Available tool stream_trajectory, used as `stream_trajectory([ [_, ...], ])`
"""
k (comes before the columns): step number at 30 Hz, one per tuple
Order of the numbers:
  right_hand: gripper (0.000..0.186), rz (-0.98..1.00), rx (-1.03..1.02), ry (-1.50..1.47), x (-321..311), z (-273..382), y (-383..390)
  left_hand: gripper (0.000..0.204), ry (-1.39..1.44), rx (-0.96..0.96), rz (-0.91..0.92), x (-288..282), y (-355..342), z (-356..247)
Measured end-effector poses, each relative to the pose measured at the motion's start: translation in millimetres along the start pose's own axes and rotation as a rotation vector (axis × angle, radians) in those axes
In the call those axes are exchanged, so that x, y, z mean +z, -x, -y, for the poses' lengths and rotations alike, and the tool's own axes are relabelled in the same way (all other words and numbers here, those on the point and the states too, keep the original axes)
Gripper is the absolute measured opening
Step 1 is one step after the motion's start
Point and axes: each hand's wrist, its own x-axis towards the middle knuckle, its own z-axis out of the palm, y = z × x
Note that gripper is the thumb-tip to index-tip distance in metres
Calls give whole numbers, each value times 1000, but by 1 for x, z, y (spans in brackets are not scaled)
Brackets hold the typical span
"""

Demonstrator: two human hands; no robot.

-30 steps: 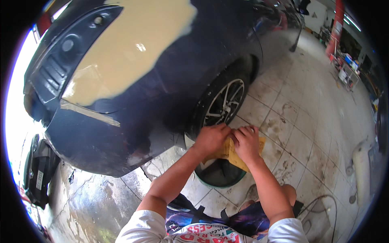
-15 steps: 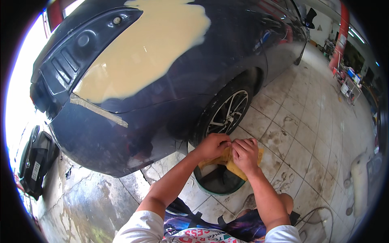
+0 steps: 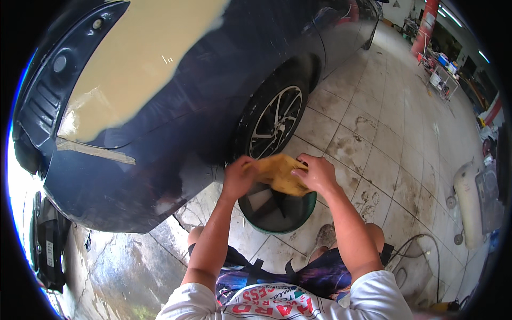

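Note:
A wrinkled yellow cloth [image 3: 280,173] is stretched between my two hands, above a green bucket [image 3: 277,230]. My left hand [image 3: 238,177] is closed on its left side, somewhat smeared by motion. My right hand [image 3: 317,173] pinches the right side between thumb and fingers. Cloudy grey water stands in the bucket, with a pale flat piece [image 3: 260,199] and a dark shape in it; I cannot make out what they are. Just beyond the hands is the rear wheel [image 3: 274,122] of a dark blue car [image 3: 213,101], whose fender carries a broad patch of cream filler [image 3: 133,58].
Tape [image 3: 96,151] sticks to the car below the filler. A removed black car part with a plate [image 3: 49,248] lies at the left. On the right stand a pale tank on wheels [image 3: 466,205], a hose [image 3: 437,261] and a cluttered cart [image 3: 442,80]. The tiled floor is stained and partly wet.
My hands have moved apart, spreading the yellow cloth that was bunched between them. The view has shifted, so the car and bucket sit farther left.

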Motion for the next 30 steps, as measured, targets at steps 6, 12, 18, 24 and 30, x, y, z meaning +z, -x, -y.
stream_trajectory([
  [6, 19, -56, 71, -376, -6, -30, -15, 14, 182, -94, -291, -2, -13, 25],
  [12, 15, -567, 30, -652, 8, -29, -23, 19, -109, 113, -435, 7, -11, 17],
  [18, 16, -812, 86, -508, 16, -23, -20, 22, -74, 28, -471, 35, -14, 26],
  [24, 20, -946, 262, -610, 25, -49, -32, 30, 315, -311, -578, 39, -9, 37],
  [30, 27, -851, 415, -1210, 46, -60, -44, 76, 1586, -204, 60, 90, 50, 32],
])
